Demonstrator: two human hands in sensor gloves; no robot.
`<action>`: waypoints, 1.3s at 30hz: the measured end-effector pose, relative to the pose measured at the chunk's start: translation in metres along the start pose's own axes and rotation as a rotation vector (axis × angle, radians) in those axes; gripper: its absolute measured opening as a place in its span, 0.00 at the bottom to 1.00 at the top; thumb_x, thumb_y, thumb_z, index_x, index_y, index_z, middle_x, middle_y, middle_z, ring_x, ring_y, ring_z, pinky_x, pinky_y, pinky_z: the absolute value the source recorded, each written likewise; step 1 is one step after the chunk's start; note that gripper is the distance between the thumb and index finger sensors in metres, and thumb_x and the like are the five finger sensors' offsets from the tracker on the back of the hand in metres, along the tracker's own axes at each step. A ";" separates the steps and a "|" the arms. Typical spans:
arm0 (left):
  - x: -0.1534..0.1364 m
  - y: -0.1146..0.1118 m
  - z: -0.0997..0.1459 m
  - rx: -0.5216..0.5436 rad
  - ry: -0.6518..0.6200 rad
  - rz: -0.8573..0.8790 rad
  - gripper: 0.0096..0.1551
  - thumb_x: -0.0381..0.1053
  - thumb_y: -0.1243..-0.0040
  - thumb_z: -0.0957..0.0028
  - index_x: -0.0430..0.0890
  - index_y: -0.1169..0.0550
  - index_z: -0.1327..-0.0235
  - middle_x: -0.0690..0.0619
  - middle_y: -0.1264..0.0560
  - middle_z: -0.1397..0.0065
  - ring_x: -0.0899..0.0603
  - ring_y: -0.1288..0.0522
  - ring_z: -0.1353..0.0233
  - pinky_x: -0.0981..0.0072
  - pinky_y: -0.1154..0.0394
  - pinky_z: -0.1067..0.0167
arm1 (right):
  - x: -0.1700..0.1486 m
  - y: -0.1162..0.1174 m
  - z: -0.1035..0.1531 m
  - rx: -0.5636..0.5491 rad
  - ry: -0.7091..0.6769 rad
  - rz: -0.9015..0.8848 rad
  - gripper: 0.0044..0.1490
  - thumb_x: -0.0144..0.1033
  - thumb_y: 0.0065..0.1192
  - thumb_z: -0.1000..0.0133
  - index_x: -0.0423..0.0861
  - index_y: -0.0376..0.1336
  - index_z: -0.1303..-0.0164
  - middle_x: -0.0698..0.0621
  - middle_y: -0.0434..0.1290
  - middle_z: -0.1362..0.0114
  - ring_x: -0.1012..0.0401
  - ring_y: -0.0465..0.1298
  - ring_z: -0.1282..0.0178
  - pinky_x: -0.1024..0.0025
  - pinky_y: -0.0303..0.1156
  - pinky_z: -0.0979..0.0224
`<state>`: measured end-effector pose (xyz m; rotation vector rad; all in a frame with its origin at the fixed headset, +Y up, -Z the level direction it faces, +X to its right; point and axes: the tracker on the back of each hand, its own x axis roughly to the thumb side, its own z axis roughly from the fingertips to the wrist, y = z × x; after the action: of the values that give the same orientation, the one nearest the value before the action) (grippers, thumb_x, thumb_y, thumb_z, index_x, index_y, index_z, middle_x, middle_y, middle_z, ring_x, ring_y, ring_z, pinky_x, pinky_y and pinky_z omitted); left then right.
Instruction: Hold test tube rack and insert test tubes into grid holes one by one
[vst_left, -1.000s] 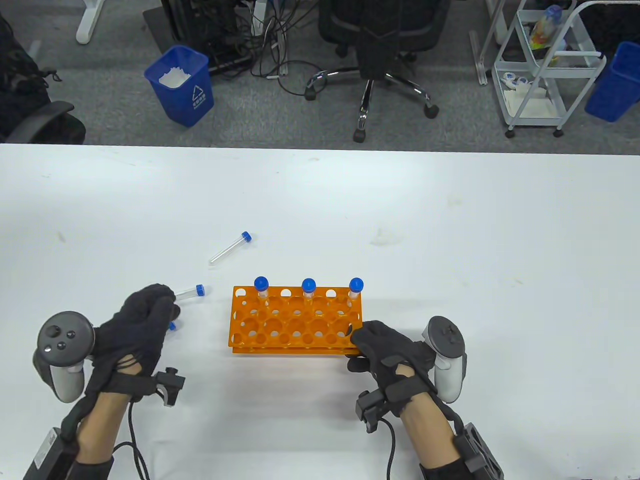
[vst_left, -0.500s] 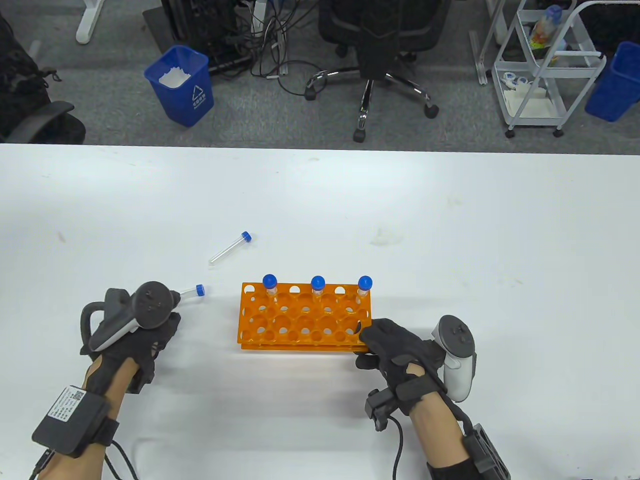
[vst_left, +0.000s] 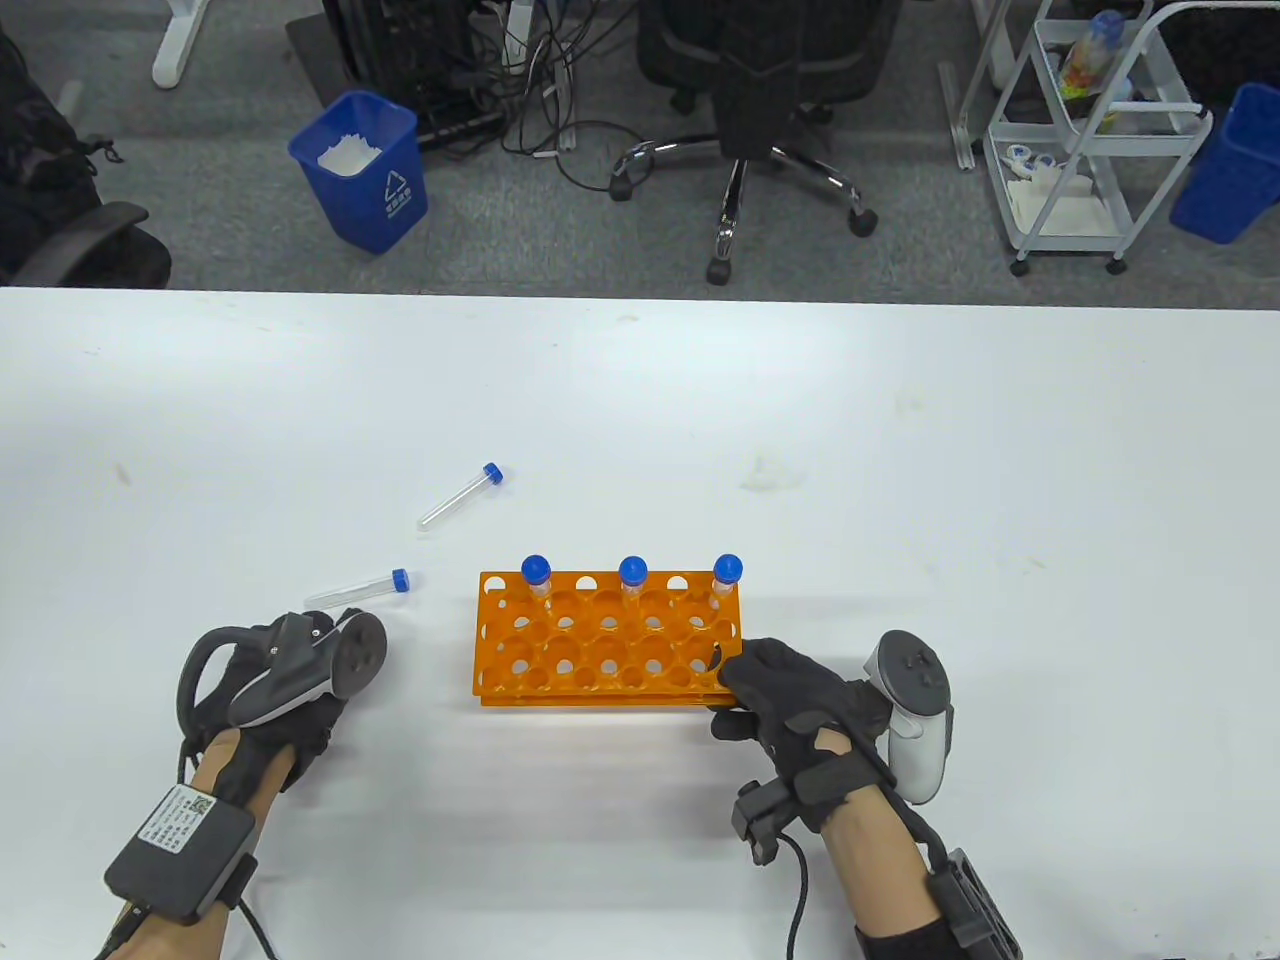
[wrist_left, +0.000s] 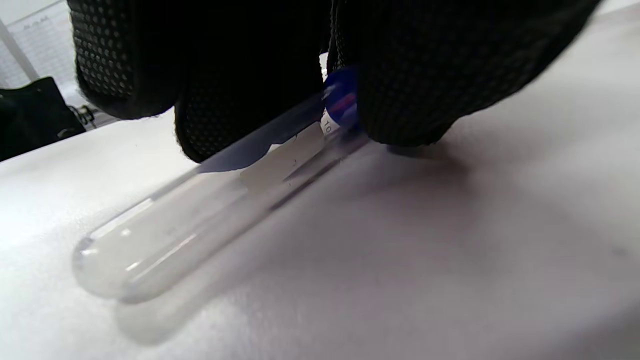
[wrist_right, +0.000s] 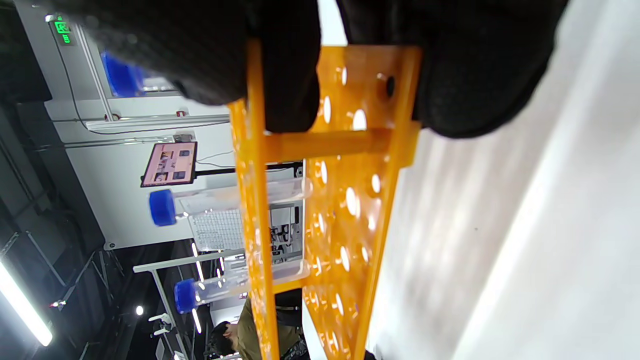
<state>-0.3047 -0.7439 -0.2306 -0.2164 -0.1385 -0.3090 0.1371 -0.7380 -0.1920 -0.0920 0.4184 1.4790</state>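
Note:
An orange test tube rack (vst_left: 600, 640) stands on the white table with three blue-capped tubes (vst_left: 631, 578) upright in its far row. My right hand (vst_left: 740, 682) grips the rack's near right corner; the right wrist view shows its fingers (wrist_right: 280, 75) and thumb on either side of the rack's end (wrist_right: 350, 200). My left hand (vst_left: 320, 645) lies palm down, left of the rack. In the left wrist view its fingertips (wrist_left: 400, 100) pinch the blue-capped end of a clear tube (wrist_left: 200, 220) that lies on the table. That tube is hidden in the table view.
Two more capped tubes lie loose on the table: one (vst_left: 360, 588) just beyond my left hand, one (vst_left: 460, 497) farther back. Beyond the table's far edge are a blue bin (vst_left: 360, 170), an office chair (vst_left: 760, 90) and a white cart (vst_left: 1090, 130).
My left hand has turned palm down and closed on the tube beneath it. The rack and my right hand have shifted slightly to the right.

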 end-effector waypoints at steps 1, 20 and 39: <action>0.001 -0.001 0.001 0.012 -0.003 0.001 0.35 0.54 0.27 0.60 0.58 0.26 0.36 0.49 0.21 0.37 0.39 0.13 0.46 0.50 0.17 0.49 | 0.000 0.000 0.000 0.000 0.000 0.000 0.26 0.41 0.64 0.50 0.37 0.70 0.50 0.24 0.57 0.25 0.31 0.69 0.37 0.39 0.77 0.45; -0.004 0.067 0.049 0.364 -0.067 0.407 0.37 0.52 0.24 0.62 0.49 0.22 0.35 0.46 0.18 0.41 0.40 0.11 0.53 0.51 0.16 0.51 | 0.000 0.002 0.000 0.008 0.008 0.000 0.26 0.41 0.64 0.50 0.37 0.70 0.50 0.24 0.57 0.25 0.31 0.69 0.37 0.39 0.77 0.45; 0.022 0.139 0.110 0.931 -0.281 1.022 0.30 0.52 0.20 0.63 0.48 0.18 0.47 0.48 0.16 0.44 0.41 0.09 0.55 0.52 0.14 0.54 | -0.002 0.006 0.000 0.022 0.027 0.009 0.26 0.41 0.64 0.50 0.37 0.70 0.50 0.23 0.57 0.25 0.31 0.69 0.37 0.39 0.77 0.45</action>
<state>-0.2509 -0.5956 -0.1464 0.6001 -0.4077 0.8134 0.1313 -0.7396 -0.1902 -0.0928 0.4570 1.4833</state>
